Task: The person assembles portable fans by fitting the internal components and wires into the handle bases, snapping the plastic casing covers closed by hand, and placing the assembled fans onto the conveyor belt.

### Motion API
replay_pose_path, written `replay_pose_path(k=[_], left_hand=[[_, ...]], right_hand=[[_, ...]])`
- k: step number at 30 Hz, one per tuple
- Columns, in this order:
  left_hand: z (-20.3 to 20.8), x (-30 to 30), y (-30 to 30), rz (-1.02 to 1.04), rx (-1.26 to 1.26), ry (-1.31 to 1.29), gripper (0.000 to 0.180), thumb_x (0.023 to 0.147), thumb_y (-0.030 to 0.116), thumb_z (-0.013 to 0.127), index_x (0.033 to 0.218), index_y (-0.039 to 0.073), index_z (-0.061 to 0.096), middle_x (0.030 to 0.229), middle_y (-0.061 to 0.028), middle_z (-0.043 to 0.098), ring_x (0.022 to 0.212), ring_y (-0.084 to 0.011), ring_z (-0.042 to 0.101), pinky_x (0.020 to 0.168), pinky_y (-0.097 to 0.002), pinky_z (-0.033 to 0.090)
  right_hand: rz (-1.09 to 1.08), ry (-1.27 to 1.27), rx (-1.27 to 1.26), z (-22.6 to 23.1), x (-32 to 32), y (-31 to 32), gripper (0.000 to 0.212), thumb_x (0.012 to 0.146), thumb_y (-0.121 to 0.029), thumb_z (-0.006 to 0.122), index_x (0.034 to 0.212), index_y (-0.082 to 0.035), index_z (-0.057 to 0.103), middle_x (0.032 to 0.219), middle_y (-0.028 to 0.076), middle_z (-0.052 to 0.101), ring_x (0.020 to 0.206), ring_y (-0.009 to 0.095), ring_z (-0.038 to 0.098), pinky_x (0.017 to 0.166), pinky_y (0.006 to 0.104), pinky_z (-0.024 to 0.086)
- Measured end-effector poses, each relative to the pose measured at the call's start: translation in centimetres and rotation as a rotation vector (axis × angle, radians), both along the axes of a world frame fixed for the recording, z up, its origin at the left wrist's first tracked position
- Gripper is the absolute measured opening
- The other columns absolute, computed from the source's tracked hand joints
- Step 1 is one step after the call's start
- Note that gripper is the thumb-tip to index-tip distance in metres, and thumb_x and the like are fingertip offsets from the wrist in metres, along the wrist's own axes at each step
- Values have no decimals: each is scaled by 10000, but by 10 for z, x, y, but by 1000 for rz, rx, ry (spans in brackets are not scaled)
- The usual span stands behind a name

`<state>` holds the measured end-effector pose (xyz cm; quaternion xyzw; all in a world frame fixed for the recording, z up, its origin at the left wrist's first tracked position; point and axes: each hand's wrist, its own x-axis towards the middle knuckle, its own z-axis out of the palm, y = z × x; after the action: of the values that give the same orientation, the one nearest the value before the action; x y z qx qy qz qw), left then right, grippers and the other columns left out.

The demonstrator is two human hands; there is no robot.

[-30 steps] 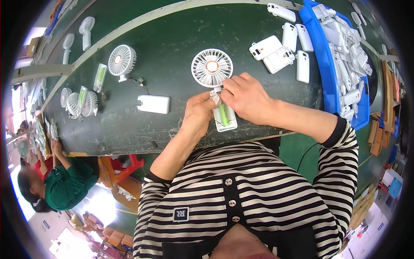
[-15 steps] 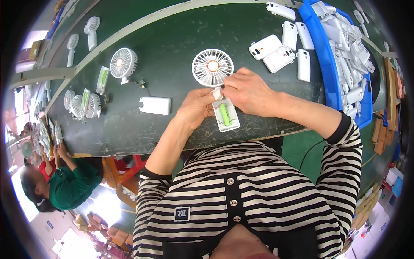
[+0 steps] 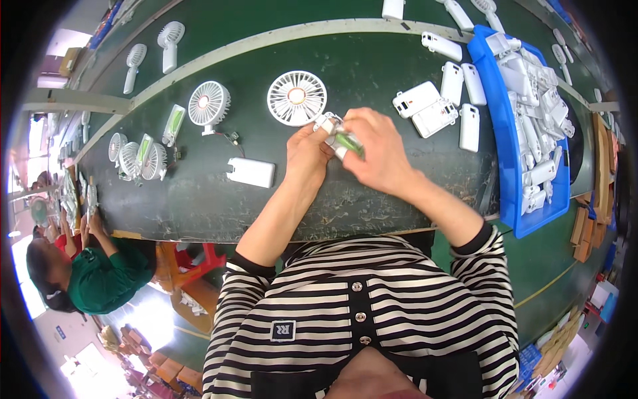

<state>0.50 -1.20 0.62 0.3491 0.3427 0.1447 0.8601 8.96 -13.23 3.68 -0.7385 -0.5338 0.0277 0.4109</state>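
A white handheld fan [image 3: 297, 98] with an orange-ringed hub lies face up in front of me, its handle toward my hands. My left hand [image 3: 308, 154] pinches the neck of the fan just below its round head. My right hand [image 3: 377, 151] is closed round the fan's opened handle, partly covering it. A green battery cell [image 3: 348, 142] shows inside that handle, between the hands. Small parts at the neck are too hidden by fingers to make out. Left of my hands lies a white handle cover [image 3: 251, 171].
Another fan head [image 3: 209, 105] with loose wires lies to the left, beside several partly assembled fans [image 3: 153, 161]. White covers [image 3: 435, 118] lie at the right, next to a blue bin [image 3: 506, 199] heaped with white parts. A co-worker in green [image 3: 109, 282] sits at far left.
The fan has shifted left and its handle has swung to a slant. My right hand has moved down from the neck onto the handle. My view has turned slightly.
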Motion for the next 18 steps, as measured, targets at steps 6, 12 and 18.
replay_pose_path(k=[6,12,18], left_hand=[[4,21,-1,158,-114,-63,164,864,89,530,1009,13,536,899,-67,596,741,-159,576,624,-305,472],[3,23,-5,197,-142,-84,194,849,100,572,1025,20,551,926,-64,594,795,-154,568,654,-278,471],[7,26,-10,264,-181,-105,199,847,65,568,1038,10,553,953,-65,588,830,-138,566,696,-247,473]], right_hand=[[-175,-294,72,-13,-11,17,384,596,-103,649,937,-11,499,1072,147,485,957,318,478,852,422,357],[-190,-378,128,-24,-5,23,400,567,-109,678,914,-13,505,1056,149,487,926,314,500,863,479,353],[-241,-485,212,-28,-1,32,238,611,-120,635,813,-41,538,1014,122,520,885,261,525,855,497,360]])
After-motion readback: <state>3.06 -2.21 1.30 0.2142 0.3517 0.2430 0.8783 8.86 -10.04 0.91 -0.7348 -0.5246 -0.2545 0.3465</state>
